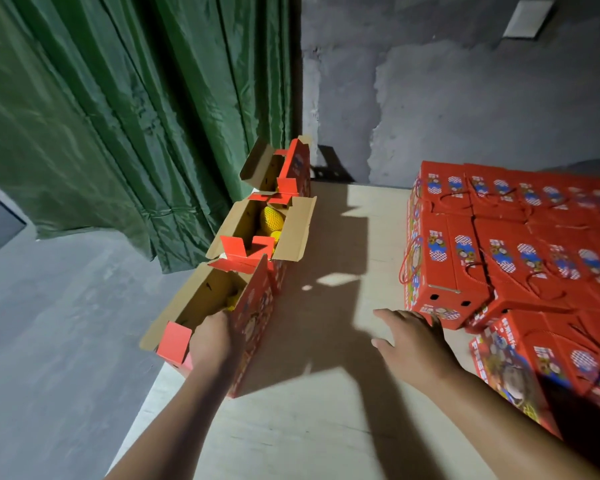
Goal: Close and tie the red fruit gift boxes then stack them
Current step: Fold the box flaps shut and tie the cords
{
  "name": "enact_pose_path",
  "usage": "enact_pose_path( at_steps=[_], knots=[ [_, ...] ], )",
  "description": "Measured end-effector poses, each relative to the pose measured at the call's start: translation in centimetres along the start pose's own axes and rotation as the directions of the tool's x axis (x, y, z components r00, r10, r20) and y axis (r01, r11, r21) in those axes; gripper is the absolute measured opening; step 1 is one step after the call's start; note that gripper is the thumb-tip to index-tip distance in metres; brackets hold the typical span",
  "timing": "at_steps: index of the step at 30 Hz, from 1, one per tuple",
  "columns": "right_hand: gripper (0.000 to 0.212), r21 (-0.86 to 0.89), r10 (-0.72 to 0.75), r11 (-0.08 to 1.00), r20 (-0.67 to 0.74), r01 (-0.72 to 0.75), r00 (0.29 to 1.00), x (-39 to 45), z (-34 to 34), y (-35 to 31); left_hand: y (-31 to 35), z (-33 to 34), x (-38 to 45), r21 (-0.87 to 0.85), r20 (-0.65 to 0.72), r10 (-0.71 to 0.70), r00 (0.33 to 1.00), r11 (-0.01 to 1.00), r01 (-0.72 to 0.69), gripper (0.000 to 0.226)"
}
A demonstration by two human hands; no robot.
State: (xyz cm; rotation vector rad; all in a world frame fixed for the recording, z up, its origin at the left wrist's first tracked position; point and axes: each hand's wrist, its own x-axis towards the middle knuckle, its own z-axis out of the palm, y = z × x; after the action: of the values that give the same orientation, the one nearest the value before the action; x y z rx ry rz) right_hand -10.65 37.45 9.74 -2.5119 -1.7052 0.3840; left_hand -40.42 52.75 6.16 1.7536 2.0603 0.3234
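Three open red fruit gift boxes stand in a row along the table's left edge. My left hand (213, 336) grips the near side wall of the nearest open box (253, 317), fingers inside it. The middle box (291, 233) shows yellow fruit in foam net (271, 217). The far box (293, 168) has its flaps up. My right hand (413, 336) hovers open over the table, fingers spread, holding nothing, just left of the stack of closed red boxes (520, 251) with red cord handles.
The pale wooden table (326, 427) ends at the left, with grey floor below. A green curtain (118, 116) hangs behind the open boxes. A grey wall stands at the back. More closed boxes (541, 368) sit at the near right.
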Motion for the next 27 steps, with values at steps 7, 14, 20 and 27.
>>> enact_pose_path(
  at_steps=[7, 14, 20, 27],
  knots=[
    [0.051, 0.121, 0.074, 0.990, -0.037, -0.069, 0.997, -2.1, 0.0, 1.8, -0.6, 0.3, -8.0, 0.131, 0.048, 0.195, 0.980, 0.971, -0.200, 0.011],
    [0.046, 0.286, 0.170, 0.944, 0.006, -0.165, 0.985, -4.5, 1.2, 3.9, -2.2, 2.3, -14.1, 0.239, 0.203, 0.400, 0.894, 0.865, -0.441, 0.013],
    [0.038, 0.466, 0.250, 0.851, 0.046, -0.242, 0.967, -6.1, 2.3, 6.4, -3.2, 3.3, -18.0, 0.307, 0.292, 0.609, 0.737, 0.670, -0.676, 0.014],
    [0.026, 0.631, 0.274, 0.732, 0.072, -0.256, 0.959, -7.4, 3.5, 8.4, -4.6, 1.7, -19.3, 0.221, 0.378, 0.812, 0.445, 0.388, -0.895, 0.048]
  ],
)
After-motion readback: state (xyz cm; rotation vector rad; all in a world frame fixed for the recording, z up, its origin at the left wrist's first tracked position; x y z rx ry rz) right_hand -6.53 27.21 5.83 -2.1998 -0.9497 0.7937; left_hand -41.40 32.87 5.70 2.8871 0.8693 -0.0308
